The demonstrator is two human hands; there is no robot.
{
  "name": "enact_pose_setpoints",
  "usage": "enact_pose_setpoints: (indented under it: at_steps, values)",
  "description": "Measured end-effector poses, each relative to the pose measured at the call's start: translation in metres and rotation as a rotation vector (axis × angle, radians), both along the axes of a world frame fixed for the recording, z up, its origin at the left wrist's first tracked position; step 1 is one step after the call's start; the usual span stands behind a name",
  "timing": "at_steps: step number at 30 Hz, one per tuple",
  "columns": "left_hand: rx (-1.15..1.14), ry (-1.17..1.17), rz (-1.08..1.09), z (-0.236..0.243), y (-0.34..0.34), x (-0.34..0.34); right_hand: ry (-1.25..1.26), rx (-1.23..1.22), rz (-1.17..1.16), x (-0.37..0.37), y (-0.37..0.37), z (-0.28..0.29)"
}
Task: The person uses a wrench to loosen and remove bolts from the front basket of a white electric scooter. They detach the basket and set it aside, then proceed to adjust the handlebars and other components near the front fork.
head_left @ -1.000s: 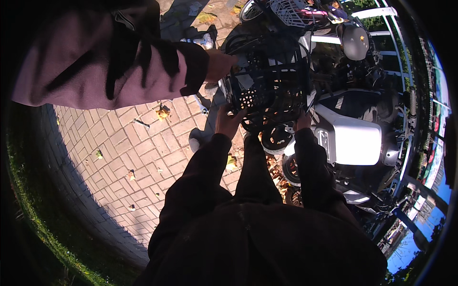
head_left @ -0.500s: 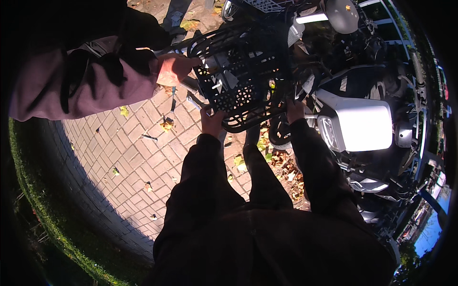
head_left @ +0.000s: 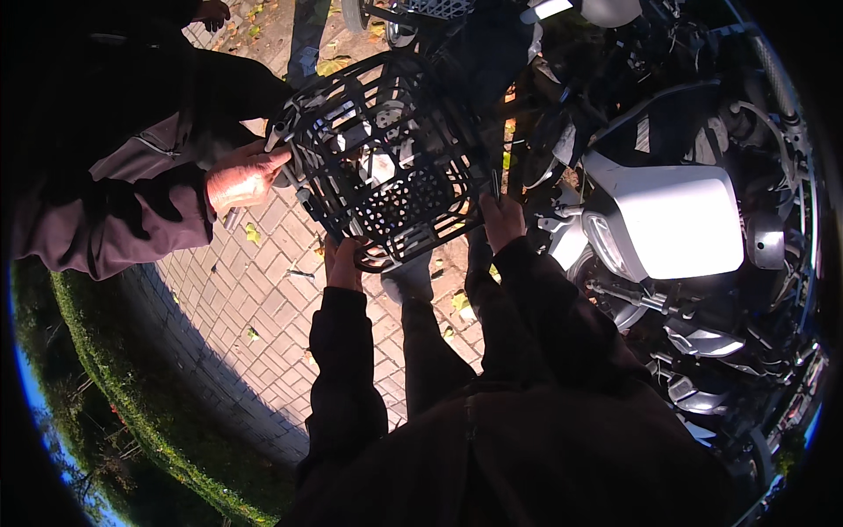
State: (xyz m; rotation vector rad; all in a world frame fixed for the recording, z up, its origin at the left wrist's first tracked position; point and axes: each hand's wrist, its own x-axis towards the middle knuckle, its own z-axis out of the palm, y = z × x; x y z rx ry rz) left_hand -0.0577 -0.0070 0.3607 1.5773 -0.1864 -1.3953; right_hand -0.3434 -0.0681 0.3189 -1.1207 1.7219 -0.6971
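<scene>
A black plastic bicycle basket (head_left: 413, 206), its walls slatted and its bottom pierced with holes, is held out before me with its opening towards me. My left hand (head_left: 343, 262) is closed round its near left corner. At the near right corner, my right hand (head_left: 502, 221) grips the rim. On the left another person's hand (head_left: 241, 183), coming out of a dark purple sleeve (head_left: 132, 233), is at the basket's left side, beside a handlebar-like bar end. Some pale items show in or through the basket; I cannot tell which.
To the right stands a scooter with a white front box (head_left: 680, 220), among several parked two-wheelers. Brick paving (head_left: 255, 299) with fallen leaves lies below. A green hedge (head_left: 132, 413) curves along the left. Another hand (head_left: 212, 14) shows at the top left.
The basket has moved left and nearer, turning slightly, with both my hands on it. The other person's arm has shifted left and a little lower.
</scene>
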Motion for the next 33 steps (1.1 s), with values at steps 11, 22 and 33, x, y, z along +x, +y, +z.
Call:
enact_pose_setpoints:
  at_steps: [11,22,33]
  values:
    - [-0.198,0.259,-0.223,0.013,0.007,0.033,-0.095,0.089,-0.008,0.011,0.004,0.024]
    - [0.009,0.124,-0.107,-0.043,0.02,0.021,-0.819,0.39,-0.146,-0.021,0.006,0.027]
    - [-0.018,-0.071,0.133,-0.008,0.028,-0.015,-0.91,0.402,-0.229,-0.021,0.02,-0.003]
